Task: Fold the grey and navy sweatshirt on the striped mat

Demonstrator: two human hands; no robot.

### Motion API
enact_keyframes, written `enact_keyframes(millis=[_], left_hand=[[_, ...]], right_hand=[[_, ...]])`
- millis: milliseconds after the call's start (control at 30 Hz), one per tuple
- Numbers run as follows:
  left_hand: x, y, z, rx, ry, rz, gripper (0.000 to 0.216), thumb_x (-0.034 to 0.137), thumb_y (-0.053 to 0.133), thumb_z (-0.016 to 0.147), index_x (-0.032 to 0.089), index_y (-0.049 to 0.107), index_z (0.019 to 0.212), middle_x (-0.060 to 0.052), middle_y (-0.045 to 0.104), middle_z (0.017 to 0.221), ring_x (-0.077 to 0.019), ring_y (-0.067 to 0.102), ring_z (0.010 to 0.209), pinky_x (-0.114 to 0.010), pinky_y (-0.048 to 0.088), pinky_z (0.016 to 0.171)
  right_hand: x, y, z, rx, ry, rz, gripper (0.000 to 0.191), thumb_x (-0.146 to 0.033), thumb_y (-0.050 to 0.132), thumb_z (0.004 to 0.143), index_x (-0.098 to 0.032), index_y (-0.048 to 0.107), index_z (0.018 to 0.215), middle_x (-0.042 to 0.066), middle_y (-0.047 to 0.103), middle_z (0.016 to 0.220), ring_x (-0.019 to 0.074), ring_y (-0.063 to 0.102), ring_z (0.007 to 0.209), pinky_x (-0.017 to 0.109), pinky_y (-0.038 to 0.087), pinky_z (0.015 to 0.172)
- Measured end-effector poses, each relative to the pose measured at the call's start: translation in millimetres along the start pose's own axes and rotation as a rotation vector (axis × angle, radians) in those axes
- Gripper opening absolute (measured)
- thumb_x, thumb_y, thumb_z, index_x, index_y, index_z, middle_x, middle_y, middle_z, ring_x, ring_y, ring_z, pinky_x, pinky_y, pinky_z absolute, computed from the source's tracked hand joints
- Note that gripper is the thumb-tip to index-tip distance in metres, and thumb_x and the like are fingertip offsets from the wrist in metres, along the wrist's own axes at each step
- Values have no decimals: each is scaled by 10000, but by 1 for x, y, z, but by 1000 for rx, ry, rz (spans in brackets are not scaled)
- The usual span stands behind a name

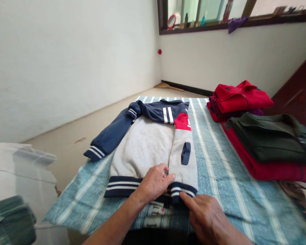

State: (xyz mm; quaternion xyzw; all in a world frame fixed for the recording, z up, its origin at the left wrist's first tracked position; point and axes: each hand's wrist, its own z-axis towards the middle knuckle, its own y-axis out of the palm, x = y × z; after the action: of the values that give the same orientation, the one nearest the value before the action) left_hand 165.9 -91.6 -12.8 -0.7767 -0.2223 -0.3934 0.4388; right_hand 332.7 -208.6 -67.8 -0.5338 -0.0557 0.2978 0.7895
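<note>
A grey sweatshirt [145, 146] with navy sleeves, a red shoulder patch and striped cuffs lies flat, back up, on a blue striped cloth [219, 163]. Its right sleeve is folded in over the body; the left sleeve [109, 136] stretches out past the cloth's left edge. My left hand [155, 182] presses on the striped hem where the folded sleeve's cuff lies, fingers bent onto the fabric. My right hand [206, 212] rests just below the hem's right corner, its forefinger touching the navy band.
Folded clothes are stacked at the right: a red pile [238, 97], then a dark green garment [272, 136] on a red one [275, 168]. A plastic-wrapped bundle [15, 190] sits at the left. Bare floor lies left of the cloth, a wall and window sill behind.
</note>
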Motion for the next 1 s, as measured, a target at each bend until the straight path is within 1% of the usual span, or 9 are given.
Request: enact_keyframes(millis=[100,233,333,467,600,700,767,900,1000], left_hand=[[2,5,0,-61,-31,-76,461,393,666,681,148,567,1059,65,541,490,-152,545,439,-220,343,414],[0,13,-3,-74,-74,-170,699,311,668,655,126,419,1282,84,526,522,-145,535,425,-211,346,387],[-2,16,-6,-45,-30,-188,664,268,625,673,140,406,1286,84,520,544,-136,526,435,-213,359,407],[-1,13,-11,36,78,28,634,217,614,674,125,455,1280,64,543,560,-153,566,548,-239,409,555],[1,11,-15,-2,74,115,692,249,604,704,84,413,1348,46,559,551,-198,603,642,-260,417,622],[0,11,-18,4,70,105,723,267,605,715,81,385,1379,37,577,567,-212,614,679,-263,417,639],[0,11,-19,11,58,99,754,278,614,715,86,359,1398,38,583,576,-211,615,681,-263,417,643],[-3,14,-19,40,22,91,777,310,627,714,110,341,1409,45,587,598,-202,610,663,-262,416,638],[-6,20,-20,89,13,106,734,287,623,704,131,378,1379,54,582,607,-188,599,637,-262,417,630]], right_hand=[[0,-2,1,1,5,2,509,-48,394,700,-128,423,1202,-7,614,650,157,534,502,294,322,485],[-1,-5,3,-4,3,4,502,-52,395,701,-132,422,1196,-9,616,647,153,535,498,290,321,481],[0,-6,3,3,-13,-13,499,-66,395,718,-122,406,1214,-11,611,637,155,536,485,296,318,478],[1,-3,3,-20,-39,-31,480,-65,396,727,-127,417,1203,-9,609,636,164,557,495,300,314,474],[-1,-5,2,-18,-62,0,469,-55,384,719,-121,437,1180,-10,604,611,161,550,473,294,307,464],[0,-17,6,-52,-62,121,346,-77,391,786,-163,484,1108,-31,595,596,133,530,462,273,303,460],[4,-28,14,-16,-22,190,248,-114,428,840,-189,518,1059,-34,595,620,114,535,495,251,324,482],[21,-38,43,247,64,123,180,-149,490,878,-178,573,1035,3,612,690,128,562,598,253,405,574],[32,-25,68,174,89,62,228,-164,496,867,-154,608,1065,107,663,1021,218,602,969,350,470,830]])
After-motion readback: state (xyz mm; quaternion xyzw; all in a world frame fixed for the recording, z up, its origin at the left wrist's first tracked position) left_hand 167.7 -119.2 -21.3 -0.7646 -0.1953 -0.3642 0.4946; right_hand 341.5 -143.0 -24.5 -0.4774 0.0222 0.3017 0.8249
